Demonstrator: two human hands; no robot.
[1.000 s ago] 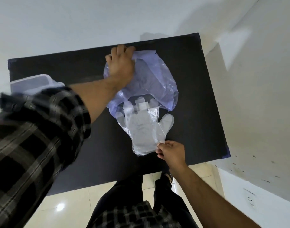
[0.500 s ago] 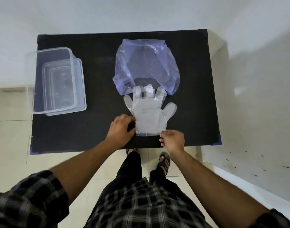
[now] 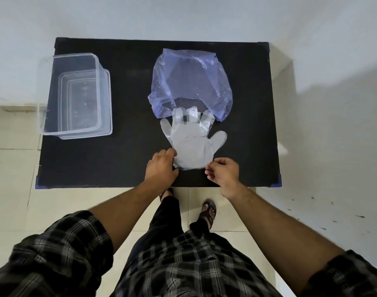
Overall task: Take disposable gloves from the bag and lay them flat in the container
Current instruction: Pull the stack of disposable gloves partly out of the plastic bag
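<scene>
Pinching gloves' (image 3: 191,148) cuff corners — left hand (image 3: 161,167), right hand (image 3: 224,173), flat on table (image 3: 123,163)

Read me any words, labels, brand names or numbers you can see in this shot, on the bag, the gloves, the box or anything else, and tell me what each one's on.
None: no readable text anywhere in the view.
Purple bag: plain translucent plastic, no print.
Disposable gloves: clear, unmarked apart from a faint embossed seam.
Clear container: no label; some small marks on its base are too small to read.
Black table: bare, no writing.
</scene>
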